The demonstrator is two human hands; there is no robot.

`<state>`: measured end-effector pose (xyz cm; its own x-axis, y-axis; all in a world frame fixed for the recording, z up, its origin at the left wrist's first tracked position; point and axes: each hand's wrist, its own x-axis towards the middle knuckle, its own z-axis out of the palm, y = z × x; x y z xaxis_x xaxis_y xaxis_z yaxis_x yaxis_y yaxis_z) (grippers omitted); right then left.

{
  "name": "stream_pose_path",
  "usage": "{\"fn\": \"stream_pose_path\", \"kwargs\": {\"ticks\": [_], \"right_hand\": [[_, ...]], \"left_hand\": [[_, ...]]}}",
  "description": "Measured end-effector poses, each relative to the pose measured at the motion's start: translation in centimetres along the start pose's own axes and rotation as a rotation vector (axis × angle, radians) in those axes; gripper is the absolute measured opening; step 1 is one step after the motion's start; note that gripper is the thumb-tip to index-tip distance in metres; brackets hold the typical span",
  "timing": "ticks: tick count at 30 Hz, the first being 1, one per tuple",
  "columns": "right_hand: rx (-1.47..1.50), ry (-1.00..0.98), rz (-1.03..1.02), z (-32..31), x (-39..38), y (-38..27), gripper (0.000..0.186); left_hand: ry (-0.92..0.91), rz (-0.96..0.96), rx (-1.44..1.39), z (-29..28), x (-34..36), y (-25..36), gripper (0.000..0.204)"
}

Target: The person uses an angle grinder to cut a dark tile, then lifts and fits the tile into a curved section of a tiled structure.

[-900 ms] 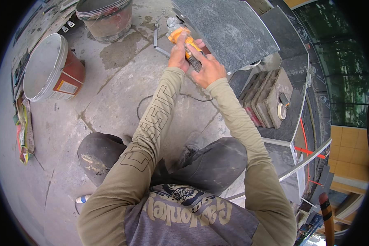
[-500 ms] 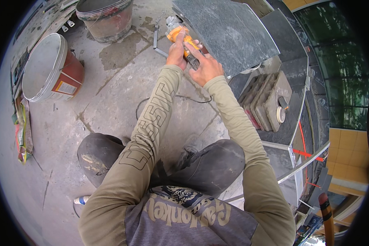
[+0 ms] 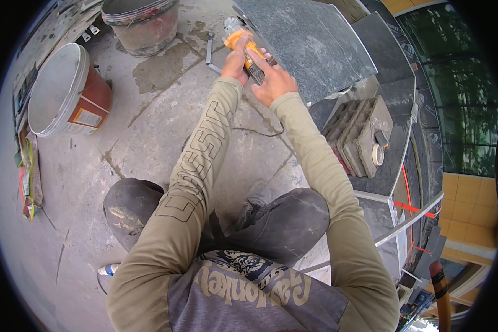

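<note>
An orange and black angle grinder (image 3: 239,40) is held out in front of me in both hands. My left hand (image 3: 235,65) wraps the grinder's body from the left, closed on it. My right hand (image 3: 274,83) grips its rear part from the right, fingers closed around the casing. The tool's grey metal head is beside the left edge of a large dark grey stone slab (image 3: 315,47). Whether the disc touches the slab cannot be made out. A dark cord (image 3: 260,133) curves over the floor below my hands.
A metal square (image 3: 209,50) lies on the concrete left of the grinder. Two buckets, one reddish-white (image 3: 91,105) and one dark (image 3: 144,33), stand at left. A stack of rough blocks (image 3: 359,135) carrying a tape roll (image 3: 377,155) sits at right.
Both hands and the grinder have shifted slightly up and left along the slab's edge. My grip looks the same.
</note>
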<state>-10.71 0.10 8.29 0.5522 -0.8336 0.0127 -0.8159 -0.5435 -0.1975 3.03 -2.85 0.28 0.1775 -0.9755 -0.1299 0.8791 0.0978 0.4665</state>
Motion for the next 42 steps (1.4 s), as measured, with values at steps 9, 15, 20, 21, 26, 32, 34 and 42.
{"fn": "stream_pose_path", "kwargs": {"ticks": [9, 15, 20, 21, 26, 32, 34, 42], "right_hand": [[0.095, -0.066, 0.018, -1.2, -2.2, -0.2, 0.095], [0.077, 0.05, -0.043, -0.1, -4.1, 1.1, 0.097], [0.079, 0.078, -0.057, 0.0, -4.8, 1.3, 0.097], [0.083, 0.077, -0.055, 0.0, -4.9, 1.3, 0.097], [0.097, 0.097, -0.061, 0.0, -5.5, 1.6, 0.097], [0.083, 0.081, -0.037, -0.2, -6.0, 1.6, 0.096], [0.084, 0.076, -0.033, -0.2, -5.8, 1.6, 0.096], [0.045, 0.043, 0.02, -0.2, -4.8, 0.8, 0.097]], "left_hand": [[-0.009, 0.001, -0.037, 0.3, -2.2, -0.5, 0.054], [-0.018, 0.025, -0.02, 1.1, -4.1, -1.7, 0.056], [0.006, 0.033, -0.042, 1.3, -4.6, -2.0, 0.054], [0.002, 0.036, -0.045, 1.4, -4.8, -2.1, 0.054], [-0.002, 0.029, -0.063, 1.6, -5.2, -2.6, 0.053], [-0.007, 0.037, -0.076, 1.5, -5.4, -2.9, 0.054], [-0.013, 0.036, -0.071, 1.5, -5.3, -2.8, 0.054], [-0.011, 0.029, -0.069, 1.1, -4.3, -2.1, 0.055]]}}
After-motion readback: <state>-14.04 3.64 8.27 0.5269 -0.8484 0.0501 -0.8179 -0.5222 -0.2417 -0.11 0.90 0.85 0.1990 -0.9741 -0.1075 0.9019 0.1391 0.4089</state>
